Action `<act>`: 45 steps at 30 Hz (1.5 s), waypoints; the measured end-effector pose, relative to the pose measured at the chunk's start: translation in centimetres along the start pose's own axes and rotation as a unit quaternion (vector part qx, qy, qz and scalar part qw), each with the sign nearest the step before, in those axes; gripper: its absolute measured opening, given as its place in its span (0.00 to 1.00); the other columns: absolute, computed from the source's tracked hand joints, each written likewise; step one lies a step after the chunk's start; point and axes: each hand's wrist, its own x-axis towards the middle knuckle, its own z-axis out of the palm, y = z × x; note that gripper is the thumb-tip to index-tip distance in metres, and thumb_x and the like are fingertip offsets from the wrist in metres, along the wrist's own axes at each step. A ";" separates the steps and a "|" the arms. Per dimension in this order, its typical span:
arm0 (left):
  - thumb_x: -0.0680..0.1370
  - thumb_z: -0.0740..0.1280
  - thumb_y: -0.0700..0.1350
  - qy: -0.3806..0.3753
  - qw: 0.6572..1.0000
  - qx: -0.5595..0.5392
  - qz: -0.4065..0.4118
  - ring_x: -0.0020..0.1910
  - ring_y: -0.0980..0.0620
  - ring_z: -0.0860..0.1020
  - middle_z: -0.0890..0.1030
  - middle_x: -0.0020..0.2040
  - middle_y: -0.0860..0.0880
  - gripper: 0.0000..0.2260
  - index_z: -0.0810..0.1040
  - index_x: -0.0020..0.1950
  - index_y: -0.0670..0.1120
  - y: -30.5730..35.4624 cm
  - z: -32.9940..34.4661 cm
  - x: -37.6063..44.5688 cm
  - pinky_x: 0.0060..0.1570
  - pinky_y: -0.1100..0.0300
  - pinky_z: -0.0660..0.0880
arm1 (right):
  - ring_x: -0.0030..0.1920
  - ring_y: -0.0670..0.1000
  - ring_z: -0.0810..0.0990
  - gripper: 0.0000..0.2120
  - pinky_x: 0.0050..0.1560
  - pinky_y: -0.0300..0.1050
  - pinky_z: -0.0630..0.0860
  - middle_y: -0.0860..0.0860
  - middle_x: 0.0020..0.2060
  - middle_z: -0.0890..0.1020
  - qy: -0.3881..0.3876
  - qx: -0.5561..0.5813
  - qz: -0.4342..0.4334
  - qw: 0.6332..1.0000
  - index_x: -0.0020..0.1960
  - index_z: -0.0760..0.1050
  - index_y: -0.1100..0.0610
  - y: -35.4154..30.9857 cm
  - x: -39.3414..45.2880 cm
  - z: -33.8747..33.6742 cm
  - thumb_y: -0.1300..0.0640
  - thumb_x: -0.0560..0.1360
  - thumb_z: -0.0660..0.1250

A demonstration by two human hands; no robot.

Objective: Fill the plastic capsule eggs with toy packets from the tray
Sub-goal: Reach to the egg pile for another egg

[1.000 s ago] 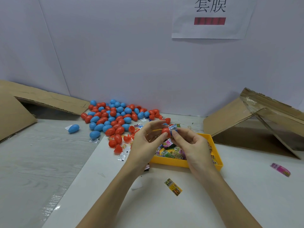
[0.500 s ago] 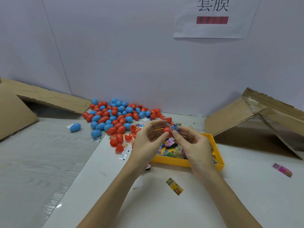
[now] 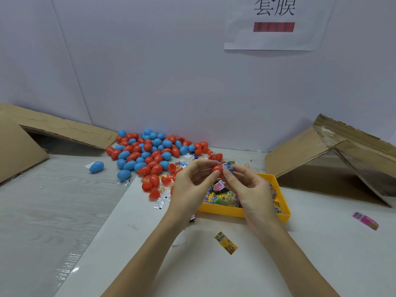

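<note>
Above the yellow plastic tray (image 3: 222, 211), my left hand (image 3: 188, 185) pinches a red plastic capsule half (image 3: 216, 168), its open mouth facing right toward the blue foil toy packet (image 3: 227, 167) pinched in my right hand (image 3: 248, 189).

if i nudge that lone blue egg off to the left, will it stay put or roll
The lone blue egg would probably roll: it is rounded all over and lies on its side on a smooth table. Being egg-shaped, it would likely curve rather than run straight. It looks like hollow plastic, so probably light and easily sent off.

from my remote feed: a white paper sign (image 3: 276, 24) on the wall reads "套膜" above a red bar; packet print stays too small to read.
</note>
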 end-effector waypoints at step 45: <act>0.82 0.67 0.41 0.035 0.924 0.258 0.281 0.62 0.53 0.78 0.81 0.60 0.50 0.13 0.81 0.66 0.44 -1.9 0.0 -0.1 0.61 0.59 0.76 | 0.50 0.56 0.88 0.20 0.52 0.49 0.85 0.61 0.52 0.86 -0.091 0.377 0.332 0.860 0.59 0.82 0.61 -2.7 -1.1 1.2 0.56 0.69 0.77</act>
